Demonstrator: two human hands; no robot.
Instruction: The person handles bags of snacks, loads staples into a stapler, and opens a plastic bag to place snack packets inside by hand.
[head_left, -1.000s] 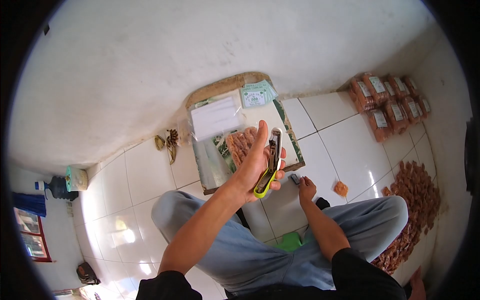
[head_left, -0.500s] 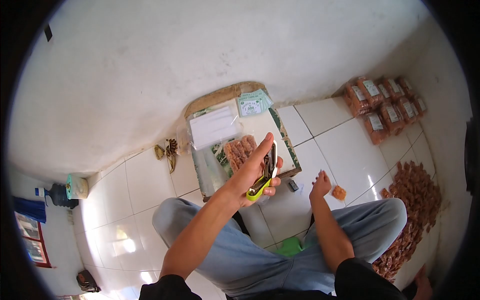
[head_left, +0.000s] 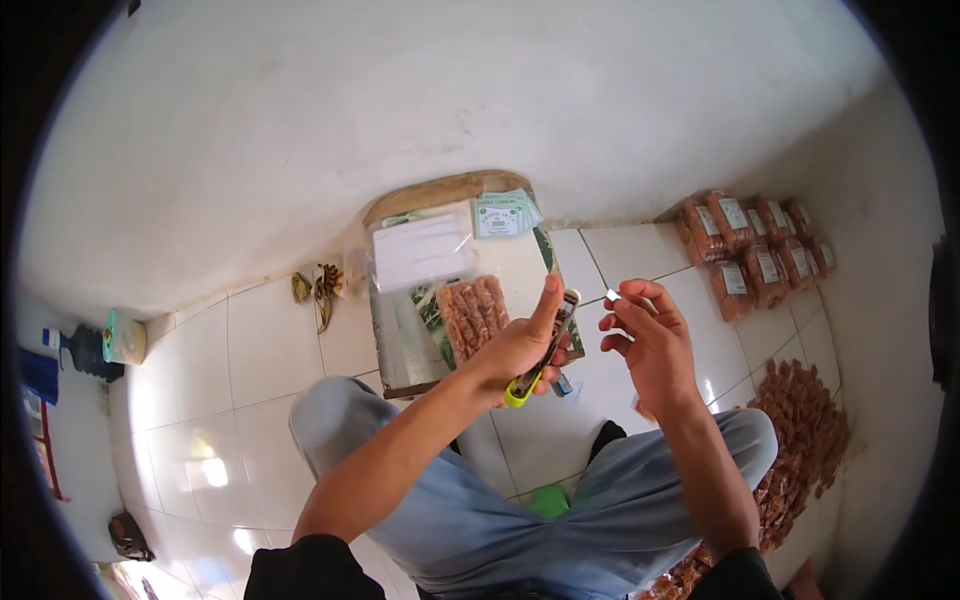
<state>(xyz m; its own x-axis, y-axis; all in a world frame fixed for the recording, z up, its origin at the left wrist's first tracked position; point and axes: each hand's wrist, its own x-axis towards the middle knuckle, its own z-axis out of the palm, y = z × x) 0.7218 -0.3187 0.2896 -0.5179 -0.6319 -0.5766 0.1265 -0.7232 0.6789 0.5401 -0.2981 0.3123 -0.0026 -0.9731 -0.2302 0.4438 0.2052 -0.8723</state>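
Observation:
My left hand [head_left: 520,350] is wrapped round a yellow-green stapler [head_left: 530,378], which is tilted with its arms spread apart. To its right, my right hand [head_left: 650,340] is raised and pinches a small shiny piece [head_left: 612,296], likely staples, between thumb and fingertips. Behind my left hand a clear pack of brown snacks [head_left: 468,315] lies on a low board [head_left: 510,262]. White sheets in plastic [head_left: 420,250] and green-and-white labels [head_left: 500,216] rest farther back on the board.
Labelled packs [head_left: 735,225] are stacked by the wall at the right. Many small brown pieces [head_left: 800,430] lie heaped on the floor below them. Bananas [head_left: 325,290] are left of the board. A water bottle [head_left: 85,350] and a tub [head_left: 125,337] stand far left.
My right hand has risen from near the floor toward the stapler, with the small shiny piece in its fingers. The view has shifted slightly, and my left hand still holds the stapler.

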